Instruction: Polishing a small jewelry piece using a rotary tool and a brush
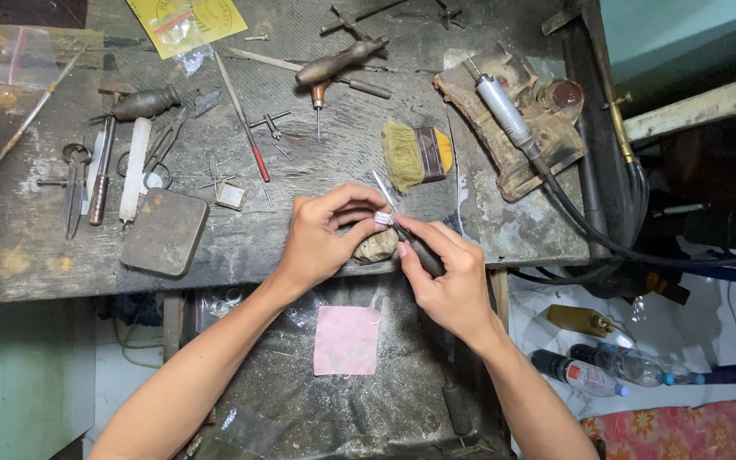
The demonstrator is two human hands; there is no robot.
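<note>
At the front edge of the worn grey wooden workbench, the left hand pinches a small bright silver metal piece between thumb and forefinger, pressed down on a rounded brownish bench peg that juts from that edge. The right hand is clenched round the dark handle of a slim steel file, whose tip meets the silver piece. The piece looks tiny, light, stiff and slick, so it is likely to slip or spin; a fingertip grip on its two opposite sides, braced against the peg, seems the safest hold. Behind the hands lie a yellow-bristled brush and, towards the right edge, a grey rotary handpiece on its cable. A dark square metal block sits near the front edge to the left.
</note>
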